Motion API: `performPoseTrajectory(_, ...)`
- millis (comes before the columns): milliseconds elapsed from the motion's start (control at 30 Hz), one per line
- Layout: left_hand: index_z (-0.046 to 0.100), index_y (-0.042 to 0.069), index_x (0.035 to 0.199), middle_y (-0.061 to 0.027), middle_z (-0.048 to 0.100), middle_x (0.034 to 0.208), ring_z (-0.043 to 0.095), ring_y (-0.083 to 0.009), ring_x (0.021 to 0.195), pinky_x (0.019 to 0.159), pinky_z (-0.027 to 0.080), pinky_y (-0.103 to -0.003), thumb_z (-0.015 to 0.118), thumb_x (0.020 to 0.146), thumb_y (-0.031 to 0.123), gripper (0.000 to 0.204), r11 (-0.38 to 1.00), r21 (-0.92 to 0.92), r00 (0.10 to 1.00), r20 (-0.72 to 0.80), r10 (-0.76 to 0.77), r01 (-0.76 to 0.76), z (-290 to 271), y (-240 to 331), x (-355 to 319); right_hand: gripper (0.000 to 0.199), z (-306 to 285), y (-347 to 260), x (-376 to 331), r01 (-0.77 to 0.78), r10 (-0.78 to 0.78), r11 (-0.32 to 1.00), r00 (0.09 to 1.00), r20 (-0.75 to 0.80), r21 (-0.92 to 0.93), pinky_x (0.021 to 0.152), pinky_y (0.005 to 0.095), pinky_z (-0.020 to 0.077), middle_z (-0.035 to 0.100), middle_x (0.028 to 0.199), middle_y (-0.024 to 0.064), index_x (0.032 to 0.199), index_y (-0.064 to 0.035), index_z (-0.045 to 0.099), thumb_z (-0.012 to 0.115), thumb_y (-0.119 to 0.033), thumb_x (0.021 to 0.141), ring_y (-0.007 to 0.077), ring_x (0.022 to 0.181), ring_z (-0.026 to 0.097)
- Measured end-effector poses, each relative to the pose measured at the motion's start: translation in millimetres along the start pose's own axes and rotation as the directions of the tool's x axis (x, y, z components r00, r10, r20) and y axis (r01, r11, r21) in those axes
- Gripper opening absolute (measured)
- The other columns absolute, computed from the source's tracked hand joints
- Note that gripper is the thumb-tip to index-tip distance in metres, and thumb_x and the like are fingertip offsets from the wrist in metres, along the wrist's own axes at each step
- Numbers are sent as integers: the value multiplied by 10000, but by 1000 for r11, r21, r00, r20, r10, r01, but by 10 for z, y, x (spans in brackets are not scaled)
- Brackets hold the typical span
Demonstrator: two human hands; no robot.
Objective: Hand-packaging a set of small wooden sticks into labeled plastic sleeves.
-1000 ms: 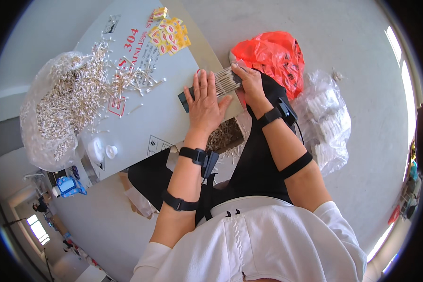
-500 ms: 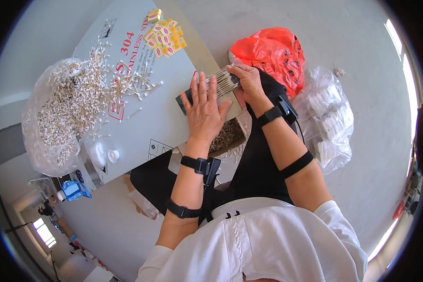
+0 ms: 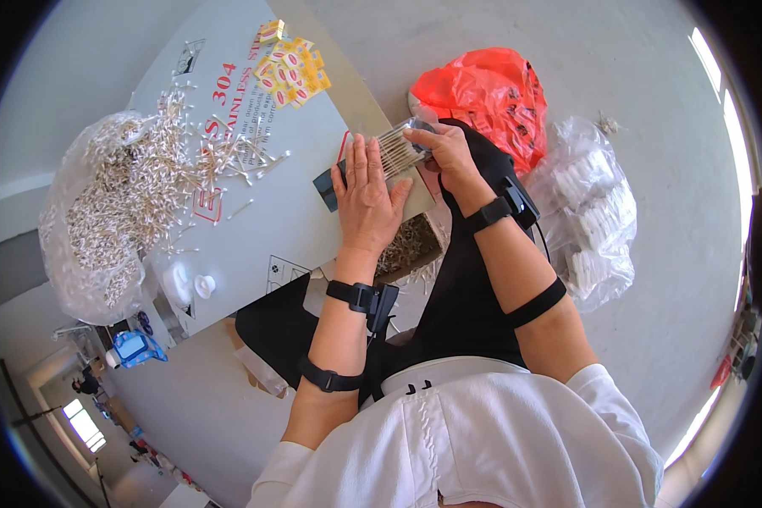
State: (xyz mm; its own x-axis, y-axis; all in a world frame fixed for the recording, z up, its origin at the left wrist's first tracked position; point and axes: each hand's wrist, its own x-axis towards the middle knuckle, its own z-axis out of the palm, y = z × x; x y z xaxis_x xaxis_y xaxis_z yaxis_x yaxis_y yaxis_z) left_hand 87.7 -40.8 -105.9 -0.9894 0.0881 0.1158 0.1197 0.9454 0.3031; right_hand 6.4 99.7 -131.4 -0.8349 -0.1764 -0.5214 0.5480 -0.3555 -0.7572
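Observation:
My left hand [image 3: 366, 196] lies flat, fingers spread, on the near edge of a grey sheet-covered table [image 3: 254, 229], partly over a dark flat card [image 3: 324, 190]. My right hand [image 3: 445, 151] grips a bundle of cotton swabs [image 3: 395, 151] in a clear wrapper, its near end against my left fingertips. A large heap of loose cotton swabs [image 3: 110, 203] spreads over clear plastic at the table's left. Small yellow and pink labels [image 3: 289, 66] lie at the far end.
A red plastic bag [image 3: 483, 93] and a clear bag of white packs [image 3: 597, 216] lie on the floor to my right. A brown box with swabs [image 3: 411, 245] sits under the table edge. A small white bottle [image 3: 178, 286] stands at the table's near corner.
My left hand has shifted slightly and flattened beside the bundle. My right hand keeps hold of the swab bundle, now a little farther over the table edge.

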Motion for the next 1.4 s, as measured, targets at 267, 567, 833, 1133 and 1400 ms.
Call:
performPoseTrajectory(267,201,36,1439,-186,195,1491,167,-323,1391,1095,101,-548,474,896,466,744,997,59,998,27,-52,51,53,46,-17,80,52,-8,-47,18,-17,998,1000,-4,62,420,214,317,562,605,2,757,-15,658,694,-73,716,71,452,462)
performPoseTrajectory(567,245,179,1447,-194,197,1488,172,-344,1385,1086,113,-565,470,902,461,653,996,80,998,51,-47,43,22,41,-20,13,28,75,20,8,-5,998,998,-60,56,424,224,313,544,587,0,699,-25,636,630,-30,688,82,449,449)
performPoseTrajectory(833,347,199,1394,-192,224,1474,190,-351,1375,1075,136,-568,526,884,408,580,998,62,998,46,-34,32,-37,86,7,25,-7,154,127,95,-96,995,994,-59,-22,434,239,310,545,583,-4,665,-12,619,605,-23,683,70,454,442)
performPoseTrajectory(1133,622,138,977,-79,511,1062,459,-297,1042,867,366,-438,673,732,91,255,981,-189,981,-196,1,-39,-44,72,418,38,21,110,71,52,-50,995,998,-26,90,430,227,294,532,577,-15,648,-27,611,605,-27,685,61,453,429)
performPoseTrajectory(1400,624,126,829,-13,551,889,497,-254,892,792,407,-383,694,685,46,179,975,-221,979,-193,-64,20,87,69,562,43,3,177,118,84,-84,986,996,-10,145,428,225,286,532,579,-16,641,-23,609,608,-15,683,55,453,422)
